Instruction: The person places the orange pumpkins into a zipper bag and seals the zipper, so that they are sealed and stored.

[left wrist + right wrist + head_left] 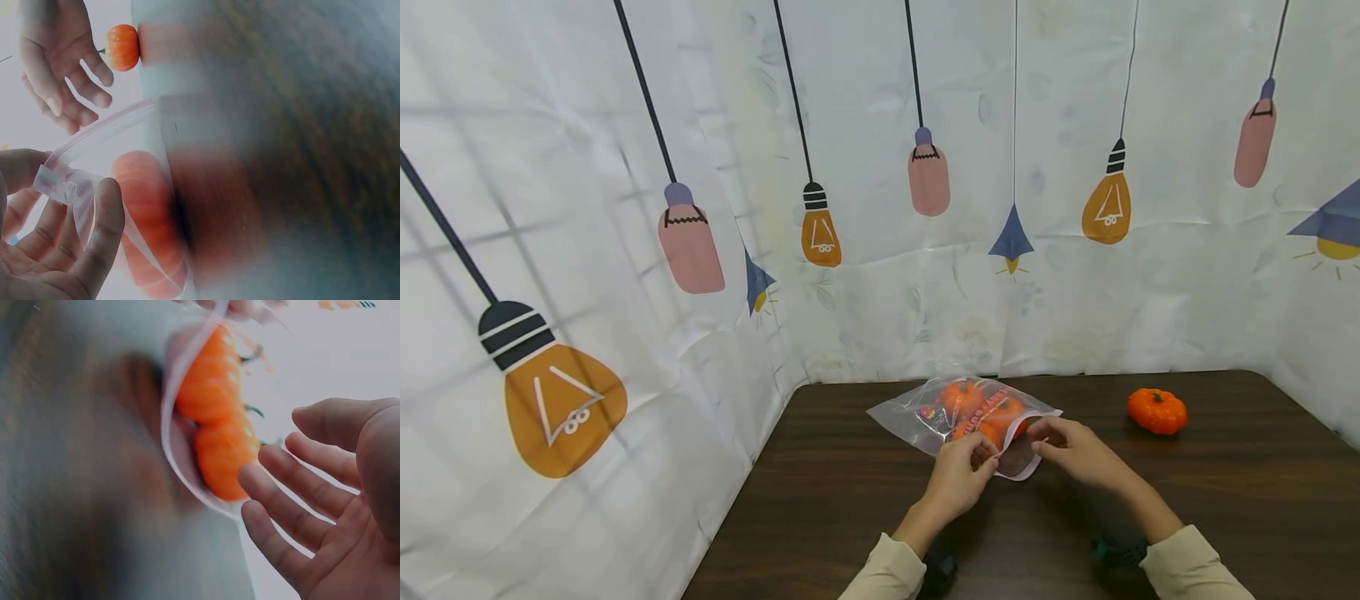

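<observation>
A clear zip bag [904, 413] with pink print lies on the dark table, its mouth toward me and spread apart. Small orange pumpkins [961, 400] are inside it. My left hand [957, 478] pinches the near edge of the mouth; the left wrist view shows thumb and fingers on the zip strip [62, 185]. At the right side of the mouth is my right hand [1081, 454], its fingers spread and holding nothing in the right wrist view. Two of the bagged pumpkins [215, 381] show through the opening there.
Another small orange pumpkin [1157, 412] with a green stem sits on the table [820, 508], to the right of the bag. White cloth [880, 317] printed with hanging lamps stands behind the table and along its left side.
</observation>
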Demonstrator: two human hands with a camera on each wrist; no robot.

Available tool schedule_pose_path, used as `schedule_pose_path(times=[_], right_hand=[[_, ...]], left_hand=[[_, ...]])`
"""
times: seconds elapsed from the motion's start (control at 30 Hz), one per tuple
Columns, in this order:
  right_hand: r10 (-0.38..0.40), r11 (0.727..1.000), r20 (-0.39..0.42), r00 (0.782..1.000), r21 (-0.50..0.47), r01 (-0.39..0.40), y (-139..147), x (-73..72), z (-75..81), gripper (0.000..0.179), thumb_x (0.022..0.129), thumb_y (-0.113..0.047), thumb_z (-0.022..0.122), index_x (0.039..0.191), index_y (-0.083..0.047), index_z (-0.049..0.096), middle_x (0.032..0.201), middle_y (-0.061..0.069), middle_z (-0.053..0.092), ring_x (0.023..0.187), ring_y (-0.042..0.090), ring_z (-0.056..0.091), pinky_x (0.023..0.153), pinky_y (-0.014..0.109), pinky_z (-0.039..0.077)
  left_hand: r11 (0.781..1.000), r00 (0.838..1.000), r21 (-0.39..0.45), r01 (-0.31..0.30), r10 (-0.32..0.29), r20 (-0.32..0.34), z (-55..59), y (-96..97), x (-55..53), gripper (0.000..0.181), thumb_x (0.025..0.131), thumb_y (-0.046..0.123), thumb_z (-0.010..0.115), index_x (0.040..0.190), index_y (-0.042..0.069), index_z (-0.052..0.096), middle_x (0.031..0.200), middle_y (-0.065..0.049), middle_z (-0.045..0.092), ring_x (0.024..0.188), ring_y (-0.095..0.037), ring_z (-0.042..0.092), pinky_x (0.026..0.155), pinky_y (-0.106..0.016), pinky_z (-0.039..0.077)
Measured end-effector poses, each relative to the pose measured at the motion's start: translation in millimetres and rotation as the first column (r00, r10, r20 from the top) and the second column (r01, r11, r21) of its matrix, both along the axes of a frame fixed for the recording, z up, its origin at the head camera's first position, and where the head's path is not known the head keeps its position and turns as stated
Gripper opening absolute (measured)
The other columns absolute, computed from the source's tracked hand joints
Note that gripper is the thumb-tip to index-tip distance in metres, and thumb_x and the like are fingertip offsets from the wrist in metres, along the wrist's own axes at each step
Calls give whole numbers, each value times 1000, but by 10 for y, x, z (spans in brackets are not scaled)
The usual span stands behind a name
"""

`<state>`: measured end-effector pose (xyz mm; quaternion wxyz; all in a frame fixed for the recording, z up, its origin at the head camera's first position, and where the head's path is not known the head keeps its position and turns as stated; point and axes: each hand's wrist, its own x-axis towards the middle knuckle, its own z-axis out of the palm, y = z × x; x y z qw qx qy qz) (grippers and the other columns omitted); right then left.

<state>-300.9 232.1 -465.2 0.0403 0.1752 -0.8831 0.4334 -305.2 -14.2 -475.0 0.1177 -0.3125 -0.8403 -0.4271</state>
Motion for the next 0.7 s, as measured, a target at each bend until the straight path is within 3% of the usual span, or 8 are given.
schedule_pose_path(times=[0.2, 0.33, 0.47, 0.7], right_hand=[[-148, 989, -24, 989, -1, 148, 314, 14, 94, 31, 100, -24, 65, 123, -3, 65, 111, 11, 71, 94, 19, 65, 75, 27, 54], [-270, 963, -34, 962, 3, 270, 541, 31, 120, 36, 103, -31, 61, 125, -2, 62, 118, 20, 69, 102, 31, 66, 77, 35, 56], [-414, 910, -38, 910, -15, 413, 754, 73, 135, 46, 105, -37, 55, 130, 2, 57, 131, 30, 58, 116, 47, 58, 78, 46, 54], [-623, 775, 94, 777, -62, 629, 1068, 119, 112, 59, 103, -39, 53, 141, 6, 45, 144, 38, 36, 121, 54, 43, 83, 54, 45]], left_hand=[[1000, 1000, -1, 1, -1, -5, 2, 4, 4, 5, 92, 8, 73, 90, 11, 70, 79, 1, 70, 68, 7, 51, 63, -12, 46], [1000, 1000, -7, -1, 1, -3, 3, -1, 3, 5, 91, 8, 73, 90, 12, 70, 78, 1, 69, 66, 8, 49, 62, -12, 45], [1000, 1000, -11, 5, -5, 5, 4, -1, 7, 5, 91, 8, 73, 89, 11, 70, 77, 1, 69, 66, 8, 49, 62, -12, 45], [1000, 1000, -24, 11, -10, 20, 1, -4, 8, 5, 90, 8, 74, 89, 11, 71, 76, 1, 68, 64, 8, 48, 61, -12, 44]])
